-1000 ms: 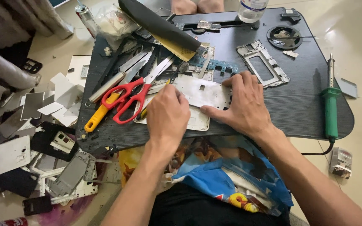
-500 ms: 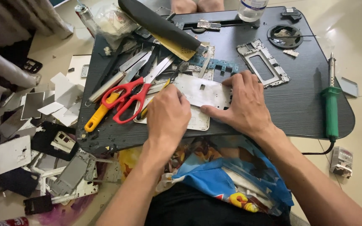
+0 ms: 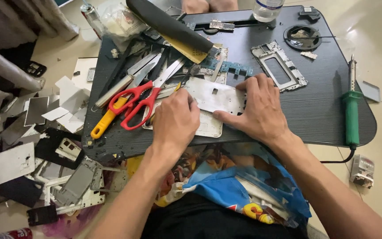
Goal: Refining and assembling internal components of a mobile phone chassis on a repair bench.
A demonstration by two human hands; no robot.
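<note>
My left hand [image 3: 176, 120] rests knuckles-up on the dark lap table [image 3: 319, 110], its fingers curled over the left edge of a thin silvery metal plate [image 3: 217, 96]. My right hand [image 3: 256, 109] lies flat on the plate's right side, fingers spread along its top edge, thumb pointing left under it. The plate lies on a pale flat panel [image 3: 210, 125]. Whether the left fingers pinch a small tool is hidden. Red-handled scissors [image 3: 140, 102] lie just left of my left hand.
A yellow-handled tool [image 3: 107, 118] and long metal blades lie beside the scissors. A metal phone frame [image 3: 279, 66], a blue circuit strip [image 3: 231, 67], a green soldering iron [image 3: 351, 110], a black roll [image 3: 169, 24] and a bottle [image 3: 267, 8] share the table. Broken phone parts [image 3: 67, 177] litter the floor at left.
</note>
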